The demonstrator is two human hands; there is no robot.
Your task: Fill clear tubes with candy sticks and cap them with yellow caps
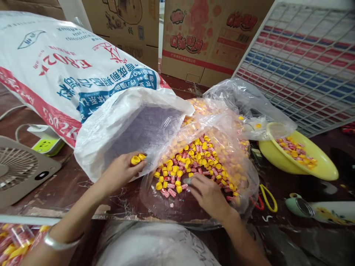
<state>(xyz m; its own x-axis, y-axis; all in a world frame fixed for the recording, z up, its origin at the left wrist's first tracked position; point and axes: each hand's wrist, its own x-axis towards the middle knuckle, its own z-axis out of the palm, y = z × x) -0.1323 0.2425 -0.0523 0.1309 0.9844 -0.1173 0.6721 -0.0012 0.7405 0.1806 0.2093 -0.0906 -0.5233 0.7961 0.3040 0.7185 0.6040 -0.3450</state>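
My left hand (126, 168) is closed around a few small yellow caps (138, 159) at the mouth of a white woven sack (94, 70). The sack lies on its side, its opening facing me, with a translucent liner inside. My right hand (208, 194) rests at the near edge of a heap of small red-and-white tubes with yellow caps (199, 157). Its fingers are slightly apart and touch the pieces; a greyish covering shows on one fingertip. The heap spills from a transparent plastic bag (233, 159) on the dark red table.
A yellow bowl (324, 168) with similar pieces stands at right, near yellow-handled scissors (269, 198) and a floral bottle (330, 212). A white wire rack (302, 70) leans behind. Cardboard boxes (210, 33) stand at the back. A fan (22, 170) and power strip (48, 144) are left.
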